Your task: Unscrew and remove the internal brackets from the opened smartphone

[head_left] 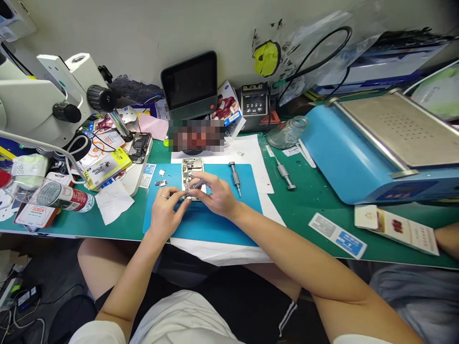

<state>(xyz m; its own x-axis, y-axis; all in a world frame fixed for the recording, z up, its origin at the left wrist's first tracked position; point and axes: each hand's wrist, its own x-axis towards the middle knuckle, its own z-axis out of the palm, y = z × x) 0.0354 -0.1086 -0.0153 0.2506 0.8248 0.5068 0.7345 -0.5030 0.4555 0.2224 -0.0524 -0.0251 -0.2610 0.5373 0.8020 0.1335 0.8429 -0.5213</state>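
Note:
An opened phone (192,166) with bare inner parts lies upright on the blue mat (215,229). Over its lower half, my right hand (217,193) is closed on a small grey screwdriver (198,183). My left hand (168,212), with a ring on one finger, is at the phone's lower left edge; its thumb and fingertips come together near the driver's tip, and what they hold, if anything, is too small to tell. Small metal parts (161,183) lie left of the phone. Another grey screwdriver (234,177) rests on the mat to the right.
A third screwdriver (284,176) and a glass jar (289,131) lie right of the mat. A blue machine (344,153) fills the right side. At left are a microscope (77,91), a bottle (64,196) and boxes. Another person's arm (448,241) shows at far right.

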